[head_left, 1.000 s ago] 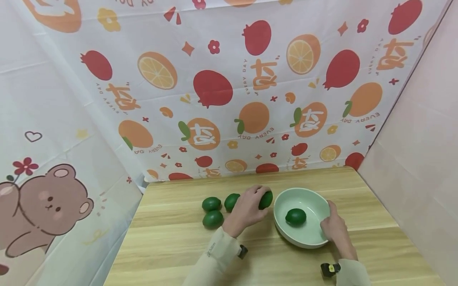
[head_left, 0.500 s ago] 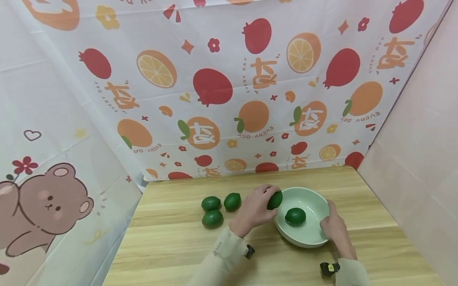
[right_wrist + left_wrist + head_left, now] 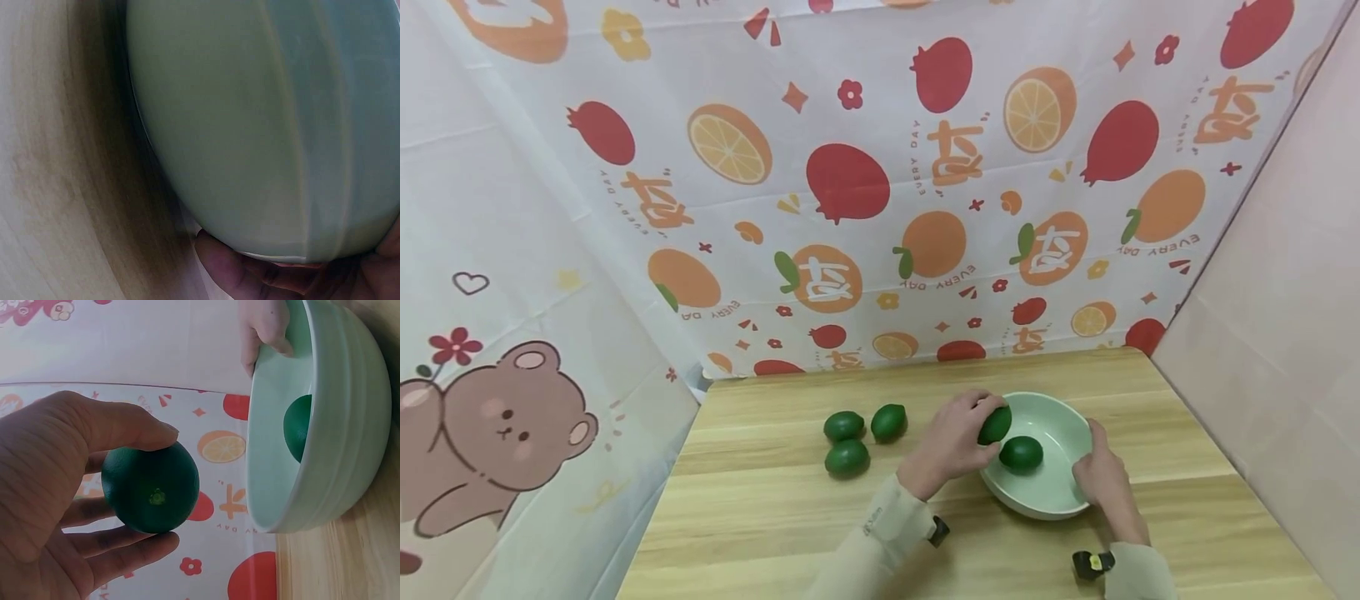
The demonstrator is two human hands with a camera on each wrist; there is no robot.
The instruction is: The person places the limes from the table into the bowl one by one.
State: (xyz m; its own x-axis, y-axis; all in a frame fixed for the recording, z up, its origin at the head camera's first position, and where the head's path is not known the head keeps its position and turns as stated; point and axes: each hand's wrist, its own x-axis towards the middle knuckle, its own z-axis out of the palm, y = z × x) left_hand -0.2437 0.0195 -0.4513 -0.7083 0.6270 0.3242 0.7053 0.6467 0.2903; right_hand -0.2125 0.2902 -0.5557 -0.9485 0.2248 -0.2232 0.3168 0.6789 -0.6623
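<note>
A dark green lime (image 3: 150, 490) is pinched between the thumb and fingers of my left hand (image 3: 951, 437), over the left rim of a pale green bowl (image 3: 1052, 496). Inside the bowl lies a second lime (image 3: 1022, 454). My right hand (image 3: 1102, 475) grips the bowl's right side, thumb inside the rim; the right wrist view shows its fingers (image 3: 222, 259) against the outer wall. On the table to the left sit three more limes: one at the back (image 3: 844, 426), a lime in front of it (image 3: 847, 458), and a lime to their right (image 3: 889, 423).
The wooden table (image 3: 737, 517) meets a fruit-printed cloth (image 3: 850, 275) at its back edge. A bear-printed cloth (image 3: 505, 433) hangs on the left, and a plain pale wall (image 3: 1277, 350) stands on the right.
My left hand has moved right with its lime, from beside the bowl to over its left rim. The right hand and bowl have stayed put.
</note>
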